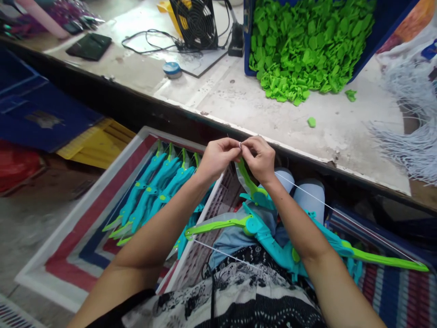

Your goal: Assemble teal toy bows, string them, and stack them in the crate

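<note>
My left hand and my right hand meet in front of me, fingertips pinched together on a small loop of white string. Just below them a lime green arm of a teal and green plastic piece points up, its tip partly hidden by my fingers. On my lap lies a teal plastic body with long green arms, looking like a toy bow. White string runs from near my right hand to the far right green tip. My right forearm covers part of the body.
On my left, a striped crate carries several similar teal pieces. A blue bin of green plastic parts stands on the table. A fan, a blue-lidded tub and white strings lie around.
</note>
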### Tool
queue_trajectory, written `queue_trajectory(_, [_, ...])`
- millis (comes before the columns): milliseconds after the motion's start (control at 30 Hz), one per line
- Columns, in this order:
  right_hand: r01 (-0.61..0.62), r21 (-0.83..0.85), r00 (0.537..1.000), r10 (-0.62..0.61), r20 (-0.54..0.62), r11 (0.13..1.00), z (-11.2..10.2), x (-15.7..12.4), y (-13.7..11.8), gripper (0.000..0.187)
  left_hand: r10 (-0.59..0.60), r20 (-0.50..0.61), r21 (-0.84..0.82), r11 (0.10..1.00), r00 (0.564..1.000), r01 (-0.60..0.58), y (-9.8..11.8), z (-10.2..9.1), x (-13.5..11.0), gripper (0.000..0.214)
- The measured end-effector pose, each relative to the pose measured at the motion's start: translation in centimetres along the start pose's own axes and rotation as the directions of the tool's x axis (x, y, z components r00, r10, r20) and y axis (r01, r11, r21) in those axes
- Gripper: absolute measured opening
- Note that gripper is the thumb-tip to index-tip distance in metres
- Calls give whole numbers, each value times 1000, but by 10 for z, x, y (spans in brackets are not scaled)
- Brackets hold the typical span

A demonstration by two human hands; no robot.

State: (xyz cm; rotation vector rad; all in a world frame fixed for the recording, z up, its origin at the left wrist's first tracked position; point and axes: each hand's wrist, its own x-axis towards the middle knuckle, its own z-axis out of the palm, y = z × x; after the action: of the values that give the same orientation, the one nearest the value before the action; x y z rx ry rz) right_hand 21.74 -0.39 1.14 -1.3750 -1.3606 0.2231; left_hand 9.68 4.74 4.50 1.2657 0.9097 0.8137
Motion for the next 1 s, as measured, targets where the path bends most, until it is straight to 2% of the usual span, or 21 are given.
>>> queue_trajectory(167, [-10,-10,998,9,-56,1000,3,-7,6,16,74,-55,182,981,996,-63,-5,2,2,11])
queue_trajectory(500, [-97,89,995,97,3,991,5,-11,13,14,119,-109,235,968,987,-90,-19,1,1,10])
queue_trajectory(633, [-53,43,998,52,20,998,3,-13,15,15,174,-110,322,938,979,-130,-18,3,-1,9])
queue_trajectory(833, [15,-37,997,-12,70,999,-2,-10,20,18,305,-60,512,827,951,-232,-19,4,-4,6])
queue_trajectory(1000, [63,-135,995,-52,82,989,0,-13,19,23,348,13,543,785,938,-299,-19,5,-6,8])
